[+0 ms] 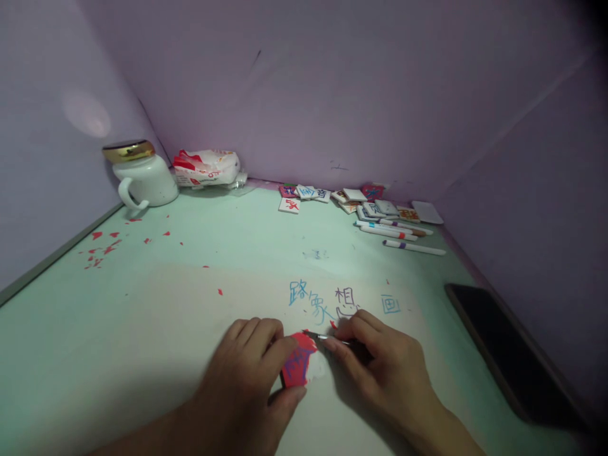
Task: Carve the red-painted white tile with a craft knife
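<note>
My left hand (pixel 261 361) grips a small red tile (pixel 298 364) with purple strokes on its face, thumb below and fingers along its left and top edge. In my right hand (pixel 384 361), a slim craft knife (pixel 317 335) is pinched between thumb and fingers. Its dark tip touches the tile's upper right edge, where the red is ragged. A small red scrap (pixel 333 324) lies beside the knife. Both hands are low over a pale sheet (pixel 190 304), on which blue and purple characters (pixel 346 299) are written just beyond my fingers.
Red scraps (pixel 109 244) lie scattered at the left. Against the back wall are a white mug (pixel 147 182) with a gold-rimmed lid, a tissue pack (pixel 206 170) and several character tiles (pixel 306 192). Markers (pixel 413 247) lie at back right; a dark phone (pixel 508 348) lies at right.
</note>
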